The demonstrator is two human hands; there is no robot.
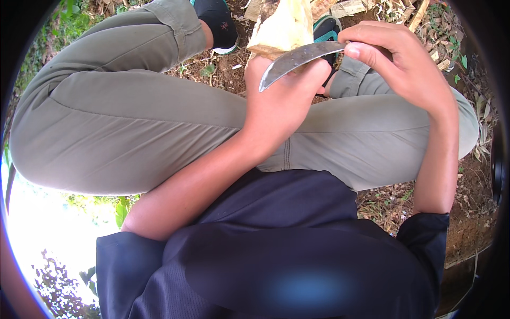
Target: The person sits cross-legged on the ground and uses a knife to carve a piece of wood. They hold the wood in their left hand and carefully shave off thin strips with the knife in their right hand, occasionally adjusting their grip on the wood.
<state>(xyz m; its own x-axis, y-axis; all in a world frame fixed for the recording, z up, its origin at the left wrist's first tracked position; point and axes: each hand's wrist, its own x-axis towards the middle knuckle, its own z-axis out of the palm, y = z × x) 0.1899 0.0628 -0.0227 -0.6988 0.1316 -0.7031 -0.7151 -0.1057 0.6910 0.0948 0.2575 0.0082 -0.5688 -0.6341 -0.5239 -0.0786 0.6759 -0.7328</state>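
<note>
While the right hand (417, 64) pinches one end of the curved blade (303, 57) between thumb and fingers, the curled left hand (279, 103) sits beneath it, its grip hidden from me. Should that pinch slip, knuckles could be cut, just near of the pale wood block (287, 26).
</note>
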